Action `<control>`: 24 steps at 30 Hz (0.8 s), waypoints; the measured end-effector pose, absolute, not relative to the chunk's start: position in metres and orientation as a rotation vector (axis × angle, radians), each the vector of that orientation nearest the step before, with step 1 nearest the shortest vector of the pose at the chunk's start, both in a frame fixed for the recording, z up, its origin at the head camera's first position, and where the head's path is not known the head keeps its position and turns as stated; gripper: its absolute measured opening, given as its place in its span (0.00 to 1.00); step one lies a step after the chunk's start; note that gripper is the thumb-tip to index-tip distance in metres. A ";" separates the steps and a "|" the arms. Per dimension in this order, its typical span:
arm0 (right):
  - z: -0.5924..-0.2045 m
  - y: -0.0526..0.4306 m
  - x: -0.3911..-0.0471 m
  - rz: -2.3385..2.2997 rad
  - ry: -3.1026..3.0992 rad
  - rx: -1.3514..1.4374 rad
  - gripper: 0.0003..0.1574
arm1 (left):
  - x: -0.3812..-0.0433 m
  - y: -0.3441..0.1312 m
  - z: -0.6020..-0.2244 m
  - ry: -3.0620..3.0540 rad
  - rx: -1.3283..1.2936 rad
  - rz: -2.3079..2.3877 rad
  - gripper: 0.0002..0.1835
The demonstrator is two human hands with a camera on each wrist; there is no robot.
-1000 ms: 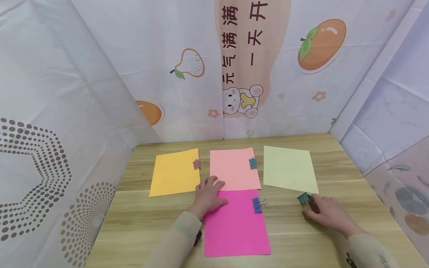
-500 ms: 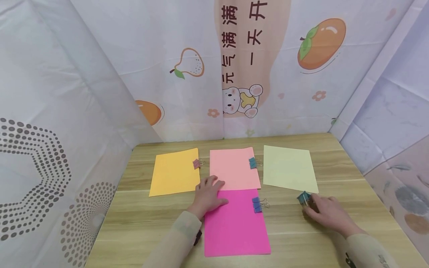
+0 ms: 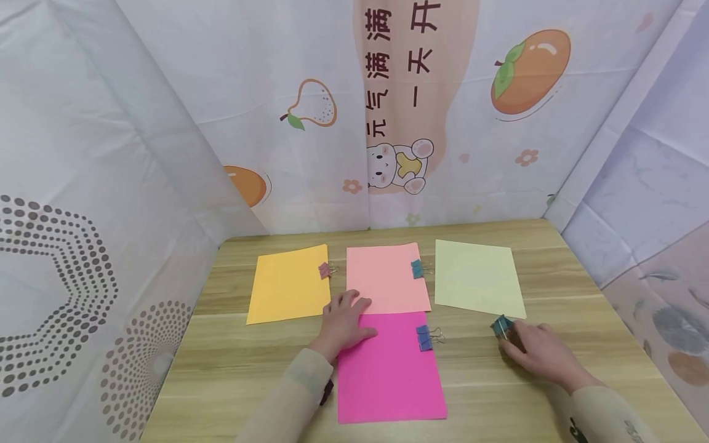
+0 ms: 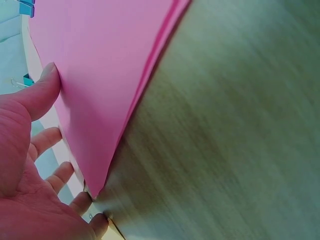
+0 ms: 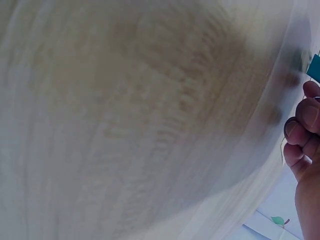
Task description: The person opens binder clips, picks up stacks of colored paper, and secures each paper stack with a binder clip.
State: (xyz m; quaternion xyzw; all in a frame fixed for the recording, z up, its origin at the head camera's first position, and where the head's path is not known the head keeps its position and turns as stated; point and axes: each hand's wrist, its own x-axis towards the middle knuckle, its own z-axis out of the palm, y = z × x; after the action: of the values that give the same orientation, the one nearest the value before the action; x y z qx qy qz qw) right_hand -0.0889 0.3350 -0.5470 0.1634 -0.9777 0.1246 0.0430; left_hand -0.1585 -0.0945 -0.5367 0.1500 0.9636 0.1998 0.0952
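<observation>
My left hand (image 3: pixel 342 326) rests with spread fingers over the upper left corner of a magenta paper stack (image 3: pixel 390 381). Its fingertips reach the lower left of a salmon-pink paper stack (image 3: pixel 382 277). A blue binder clip (image 3: pixel 424 338) bites the magenta stack's right edge. On the right, my right hand (image 3: pixel 540 354) pinches a teal binder clip (image 3: pixel 501 326) just below the pale green paper (image 3: pixel 479 277). That clip also shows at the edge of the right wrist view, where the teal clip body (image 5: pixel 314 68) sits beyond curled fingers (image 5: pixel 306 112).
Yellow-orange paper (image 3: pixel 290 286) lies at the back left with a mauve binder clip (image 3: pixel 324 271) on its right edge. A second teal clip (image 3: pixel 417 269) holds the salmon-pink stack. Printed cloth (image 3: pixel 316 178) hangs behind the wooden table (image 3: pixel 232 369).
</observation>
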 end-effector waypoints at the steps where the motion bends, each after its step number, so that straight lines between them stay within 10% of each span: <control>1: -0.547 0.335 -0.089 0.384 -2.984 0.504 0.19 | -0.159 -0.094 -0.537 2.855 0.445 0.592 0.37; 24: -0.554 0.340 -0.087 0.308 -2.824 0.620 0.18 | -0.168 -0.085 -0.535 2.946 0.494 0.506 0.27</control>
State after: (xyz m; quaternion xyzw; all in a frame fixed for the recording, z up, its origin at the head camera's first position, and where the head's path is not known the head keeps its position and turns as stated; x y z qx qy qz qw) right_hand -0.0867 0.3401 -0.5540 0.2118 -0.9646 0.1053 0.1167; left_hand -0.1682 -0.0850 -0.5345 0.1628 0.9709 0.1667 0.0562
